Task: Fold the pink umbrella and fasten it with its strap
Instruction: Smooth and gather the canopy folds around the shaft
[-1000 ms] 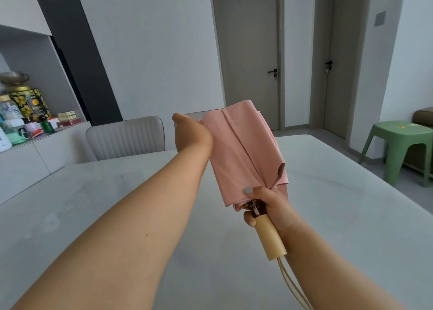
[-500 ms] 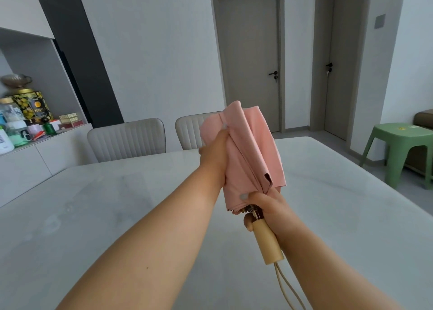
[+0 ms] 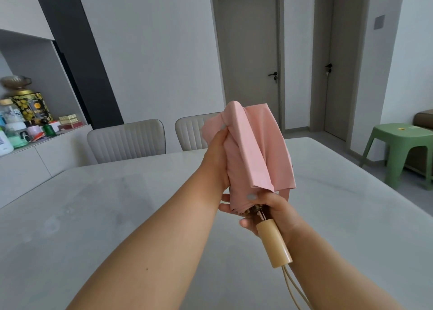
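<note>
Soft, even daylight fills the room, bright but flat. The pale desk point(image 3: 351, 216) carries a dull sheen and faint reflections of the chairs point(image 3: 126, 141), with only weak shadows. The doors point(image 3: 248, 56) and walls lean and bow toward the edges from the wide lens. The shelf clutter point(image 3: 25, 122) at far left looks soft and smeared.

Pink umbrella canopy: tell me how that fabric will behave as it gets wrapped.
The pink umbrella canopy looks thin and floppy: it creases where the left hand gathers it. One flap hangs loose on the right, so it will probably spring open if released. The right hand grips its base, likely steadying it.
</note>
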Action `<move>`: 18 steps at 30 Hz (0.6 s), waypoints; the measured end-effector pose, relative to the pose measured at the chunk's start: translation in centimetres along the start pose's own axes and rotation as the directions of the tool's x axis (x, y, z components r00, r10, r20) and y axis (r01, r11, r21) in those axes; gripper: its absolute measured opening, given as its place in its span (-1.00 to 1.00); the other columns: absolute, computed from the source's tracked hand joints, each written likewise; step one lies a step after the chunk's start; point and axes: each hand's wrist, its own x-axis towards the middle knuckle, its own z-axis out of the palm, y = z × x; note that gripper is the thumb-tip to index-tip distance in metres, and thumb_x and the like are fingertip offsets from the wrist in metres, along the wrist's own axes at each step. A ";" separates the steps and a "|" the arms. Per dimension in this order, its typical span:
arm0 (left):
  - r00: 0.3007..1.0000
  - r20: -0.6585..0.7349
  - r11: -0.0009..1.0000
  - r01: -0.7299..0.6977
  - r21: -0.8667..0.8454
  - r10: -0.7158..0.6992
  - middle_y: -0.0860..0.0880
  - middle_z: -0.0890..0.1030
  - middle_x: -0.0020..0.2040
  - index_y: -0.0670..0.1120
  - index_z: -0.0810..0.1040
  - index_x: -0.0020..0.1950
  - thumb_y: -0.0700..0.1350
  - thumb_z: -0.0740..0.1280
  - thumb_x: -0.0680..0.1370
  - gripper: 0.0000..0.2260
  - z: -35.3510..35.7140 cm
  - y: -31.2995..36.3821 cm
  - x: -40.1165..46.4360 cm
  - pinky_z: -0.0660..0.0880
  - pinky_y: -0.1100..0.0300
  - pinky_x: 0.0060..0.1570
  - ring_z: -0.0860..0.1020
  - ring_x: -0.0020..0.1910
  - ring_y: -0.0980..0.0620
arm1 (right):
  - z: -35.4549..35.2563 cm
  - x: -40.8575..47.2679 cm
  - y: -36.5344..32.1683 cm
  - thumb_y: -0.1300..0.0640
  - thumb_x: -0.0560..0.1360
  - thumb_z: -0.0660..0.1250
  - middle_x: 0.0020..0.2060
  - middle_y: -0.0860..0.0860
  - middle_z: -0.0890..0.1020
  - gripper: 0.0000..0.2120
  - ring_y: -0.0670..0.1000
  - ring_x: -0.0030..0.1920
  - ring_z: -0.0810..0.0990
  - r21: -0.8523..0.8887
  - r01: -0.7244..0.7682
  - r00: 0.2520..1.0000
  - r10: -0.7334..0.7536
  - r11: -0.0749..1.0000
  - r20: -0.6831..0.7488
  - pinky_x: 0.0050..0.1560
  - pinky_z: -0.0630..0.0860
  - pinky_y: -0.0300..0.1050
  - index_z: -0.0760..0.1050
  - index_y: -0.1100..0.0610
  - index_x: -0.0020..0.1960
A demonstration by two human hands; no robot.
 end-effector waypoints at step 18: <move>0.944 -0.040 0.416 -0.107 0.903 0.328 -0.10 0.42 0.43 -0.10 0.43 0.43 0.37 0.00 0.56 -0.32 0.0 11.2 0.2 0.25 0.01 0.34 0.38 0.40 -0.12 | -0.2 -0.2 -0.3 0.26 0.12 0.41 -0.26 0.23 0.58 -0.64 0.11 -0.28 0.58 -0.184 0.058 0.998 -0.053 0.981 0.030 -0.61 0.36 -0.23 0.56 0.31 -0.09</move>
